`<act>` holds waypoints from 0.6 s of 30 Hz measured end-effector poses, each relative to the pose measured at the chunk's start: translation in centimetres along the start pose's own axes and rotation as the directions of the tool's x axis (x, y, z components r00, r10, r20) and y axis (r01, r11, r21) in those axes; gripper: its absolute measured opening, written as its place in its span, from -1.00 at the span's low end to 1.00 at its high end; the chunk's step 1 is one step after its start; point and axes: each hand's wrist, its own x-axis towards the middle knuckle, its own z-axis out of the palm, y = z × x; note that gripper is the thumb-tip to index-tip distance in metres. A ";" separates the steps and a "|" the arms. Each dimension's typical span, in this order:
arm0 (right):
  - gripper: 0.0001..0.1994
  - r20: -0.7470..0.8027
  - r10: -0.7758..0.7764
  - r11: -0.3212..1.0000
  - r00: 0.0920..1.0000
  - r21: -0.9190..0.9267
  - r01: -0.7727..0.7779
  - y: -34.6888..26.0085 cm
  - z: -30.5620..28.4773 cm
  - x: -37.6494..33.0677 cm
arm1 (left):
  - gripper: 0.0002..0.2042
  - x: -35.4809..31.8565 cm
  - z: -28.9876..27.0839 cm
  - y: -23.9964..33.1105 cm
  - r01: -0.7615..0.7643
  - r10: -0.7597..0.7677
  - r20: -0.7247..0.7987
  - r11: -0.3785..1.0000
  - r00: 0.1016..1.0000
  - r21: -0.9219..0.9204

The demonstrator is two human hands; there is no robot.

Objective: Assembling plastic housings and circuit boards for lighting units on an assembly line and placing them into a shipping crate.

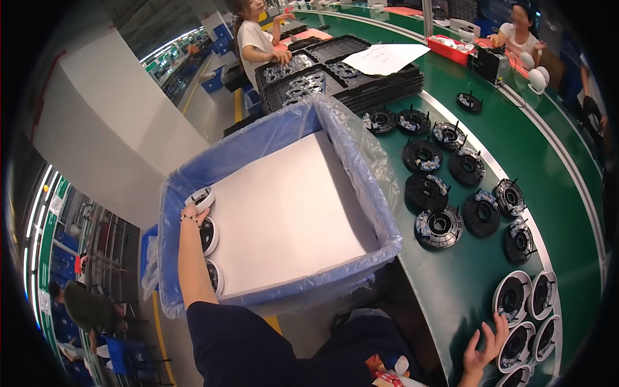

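Note:
My left hand [195,213] reaches into a large bin lined with blue plastic [361,193] and grips a white ring-shaped part [203,197] at its left wall. Two more white round parts [209,236] stand below it along the same wall. A white flat sheet [290,213] covers the inside of the bin. My right hand [485,347] rests with fingers spread on the green bench [471,284], touching the edge of white-rimmed round parts [512,298] lying there.
Several black round parts [440,227] lie in rows on the green bench. Stacked black trays [335,71] with a paper sheet stand beyond the bin. One person stands at the trays, another sits at the far right. Shelving shows at the lower left.

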 end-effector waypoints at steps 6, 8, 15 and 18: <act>-0.84 0.005 -0.005 1.000 1.000 -0.009 0.005 0.0 0.2 -0.1 | -0.64 -0.7 -0.8 0.1 -0.021 0.021 -0.010 1.000 1.000 -0.014; -0.85 0.003 -0.006 1.000 1.000 0.000 0.006 -0.1 0.3 -0.1 | -0.63 0.1 -1.0 0.3 -0.052 0.051 -0.013 0.997 0.999 -0.063; -0.84 -0.005 0.020 1.000 1.000 -0.017 -0.020 -0.2 0.3 0.4 | -0.65 0.2 0.6 0.2 -0.076 0.077 0.009 0.993 0.997 -0.086; -0.82 -0.059 -0.013 1.000 0.998 0.025 0.014 0.3 -0.8 0.4 | -0.64 7.6 -4.1 0.0 -0.574 0.530 0.430 0.137 0.731 0.808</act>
